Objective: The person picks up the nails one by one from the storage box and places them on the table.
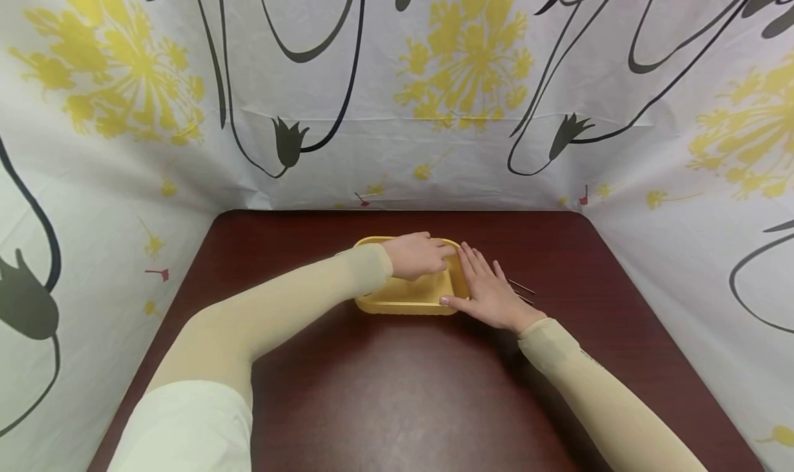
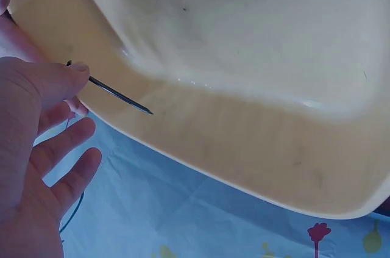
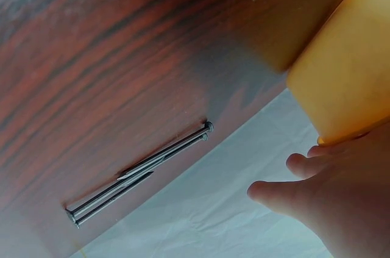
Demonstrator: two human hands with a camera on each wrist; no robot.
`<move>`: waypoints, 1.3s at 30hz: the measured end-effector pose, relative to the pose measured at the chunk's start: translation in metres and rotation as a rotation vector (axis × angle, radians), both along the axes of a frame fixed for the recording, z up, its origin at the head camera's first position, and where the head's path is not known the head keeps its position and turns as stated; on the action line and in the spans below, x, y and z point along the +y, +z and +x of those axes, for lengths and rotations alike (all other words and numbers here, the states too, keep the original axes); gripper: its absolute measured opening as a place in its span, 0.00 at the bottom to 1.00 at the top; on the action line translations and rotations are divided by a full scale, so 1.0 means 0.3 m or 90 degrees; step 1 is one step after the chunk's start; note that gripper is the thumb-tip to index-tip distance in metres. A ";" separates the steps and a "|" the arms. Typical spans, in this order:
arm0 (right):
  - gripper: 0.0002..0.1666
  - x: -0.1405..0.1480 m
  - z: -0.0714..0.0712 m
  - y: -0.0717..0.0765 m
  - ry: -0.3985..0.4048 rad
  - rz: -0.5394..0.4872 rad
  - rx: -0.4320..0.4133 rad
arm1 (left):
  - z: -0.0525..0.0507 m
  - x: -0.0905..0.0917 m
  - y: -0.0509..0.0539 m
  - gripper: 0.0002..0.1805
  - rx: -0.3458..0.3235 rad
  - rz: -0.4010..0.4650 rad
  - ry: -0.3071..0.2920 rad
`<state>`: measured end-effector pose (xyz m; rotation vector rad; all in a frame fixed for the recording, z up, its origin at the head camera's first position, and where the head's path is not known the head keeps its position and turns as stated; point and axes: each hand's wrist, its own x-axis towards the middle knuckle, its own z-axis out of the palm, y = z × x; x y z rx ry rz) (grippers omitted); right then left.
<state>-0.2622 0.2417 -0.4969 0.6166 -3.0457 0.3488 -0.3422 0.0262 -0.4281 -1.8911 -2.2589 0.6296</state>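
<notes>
A yellow plastic tray (image 1: 403,309) stands on the table, its inside partly covered by my left hand (image 1: 414,255). Thumb and fingers of that hand pinch a dark metal nail (image 2: 122,95), whose pointed end sticks out over the tray's inner wall in the left wrist view. My right hand (image 1: 493,296) rests against the tray's right side with fingers straight and the thumb at the near rim. Several loose nails (image 3: 177,144) lie together on the wood just right of the tray, beside the right hand.
The dark red-brown table (image 1: 384,389) has rounded far corners. A white cloth (image 1: 347,100) printed with yellow flowers and grey stems hangs behind it and along both sides.
</notes>
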 end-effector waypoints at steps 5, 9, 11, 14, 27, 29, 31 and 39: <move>0.68 0.000 0.003 0.005 0.000 -0.004 -0.001 | 0.007 -0.016 0.011 0.19 0.014 0.007 -0.004; 0.68 0.001 0.005 0.005 0.001 -0.002 0.003 | 0.015 -0.034 0.023 0.19 0.024 0.015 -0.001; 0.68 0.001 0.005 0.004 0.001 0.002 0.007 | 0.017 -0.045 0.030 0.18 0.025 0.021 0.005; 0.68 0.001 0.005 0.003 0.000 0.003 0.008 | 0.016 -0.063 0.038 0.18 0.025 0.029 0.015; 0.68 0.003 0.000 0.002 -0.001 -0.002 -0.004 | 0.022 -0.137 0.046 0.15 0.041 0.083 0.020; 0.68 0.004 -0.001 0.002 -0.001 0.000 -0.003 | 0.026 -0.150 0.050 0.15 0.035 0.089 0.021; 0.68 0.004 -0.001 0.003 -0.001 0.001 -0.002 | 0.027 -0.163 0.054 0.14 0.031 0.092 0.027; 0.68 0.004 -0.001 0.002 0.002 0.000 -0.003 | 0.037 -0.248 0.096 0.15 0.020 0.102 0.057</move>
